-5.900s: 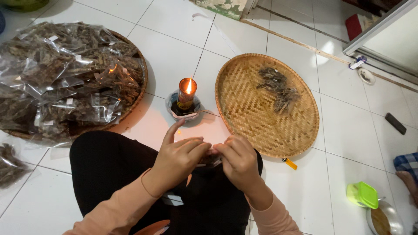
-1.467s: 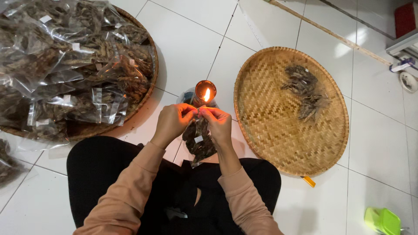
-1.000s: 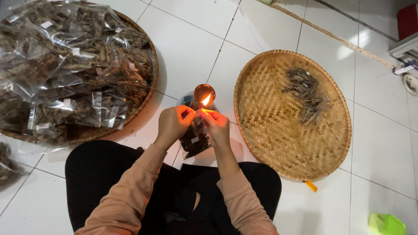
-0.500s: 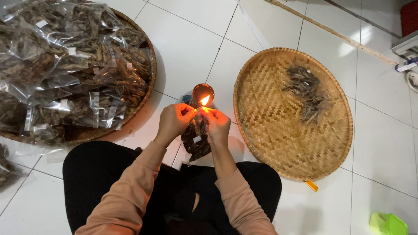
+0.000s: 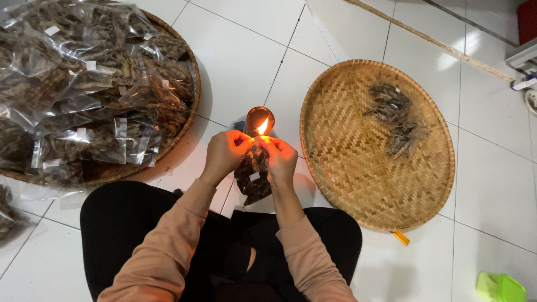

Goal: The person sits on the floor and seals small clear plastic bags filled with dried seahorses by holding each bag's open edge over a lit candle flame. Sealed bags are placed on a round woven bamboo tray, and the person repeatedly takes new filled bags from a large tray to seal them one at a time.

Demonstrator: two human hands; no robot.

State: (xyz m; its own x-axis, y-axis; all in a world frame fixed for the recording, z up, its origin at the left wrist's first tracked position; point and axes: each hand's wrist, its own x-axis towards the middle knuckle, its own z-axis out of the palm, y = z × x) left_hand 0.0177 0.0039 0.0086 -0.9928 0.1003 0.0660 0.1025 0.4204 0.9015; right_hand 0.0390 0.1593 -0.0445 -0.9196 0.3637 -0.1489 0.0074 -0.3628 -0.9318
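Plastic bag (image 5: 253,174) of dark dried bits hangs between both hands, top edge at the candle (image 5: 260,119) flame. Left hand (image 5: 224,155) and right hand (image 5: 281,158) each pinch a top corner, fingers pressed together. Woven tray (image 5: 335,128) right, packed bags (image 5: 84,95) left.

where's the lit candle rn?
Head view, centre: the candle stands on the tiled floor between the tray of filled bags on the left and the woven tray on the right, just above the left hand and right hand.
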